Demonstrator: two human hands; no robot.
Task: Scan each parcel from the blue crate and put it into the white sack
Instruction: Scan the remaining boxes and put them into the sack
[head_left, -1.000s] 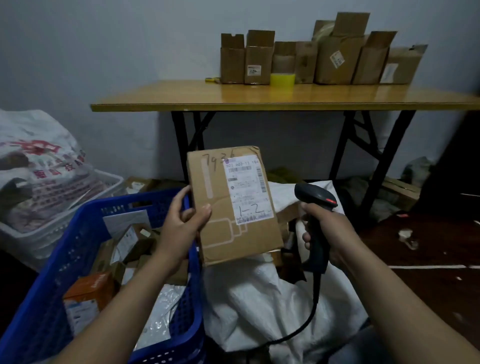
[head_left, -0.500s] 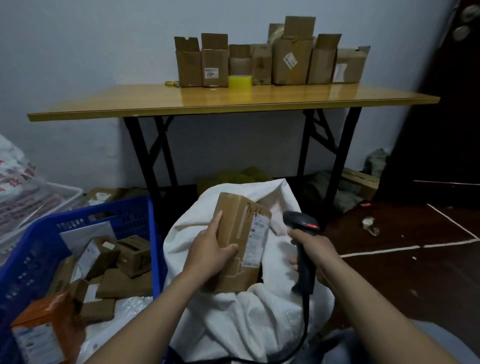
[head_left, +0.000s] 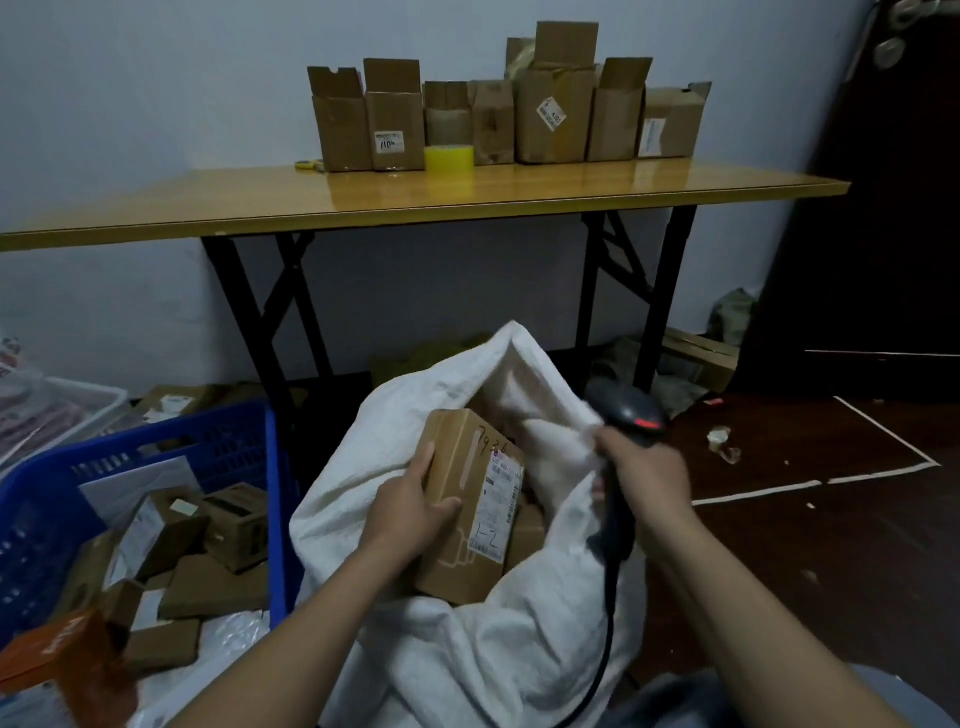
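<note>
A brown cardboard parcel (head_left: 470, 499) with a white shipping label and "7936" handwritten on it stands in the mouth of the white sack (head_left: 467, 660). My left hand (head_left: 408, 512) grips its left side. My right hand (head_left: 641, 470) holds the black barcode scanner (head_left: 626, 415) by its handle and also pinches the sack's right rim, holding it open. More brown parcels show inside the sack beneath the held one. The blue crate (head_left: 244, 441) sits to the left with several small cardboard parcels in it.
A wooden folding table (head_left: 415, 200) with black legs stands behind the sack, with several open cardboard boxes and a yellow tape roll (head_left: 449, 157) on it. A white basket (head_left: 78, 405) sits far left, a dark door to the right. White tape lines cross the dark floor.
My left hand has carried the parcel from above the crate rightward and down into the sack's mouth. My right hand has moved up to the sack's rim with the scanner.
</note>
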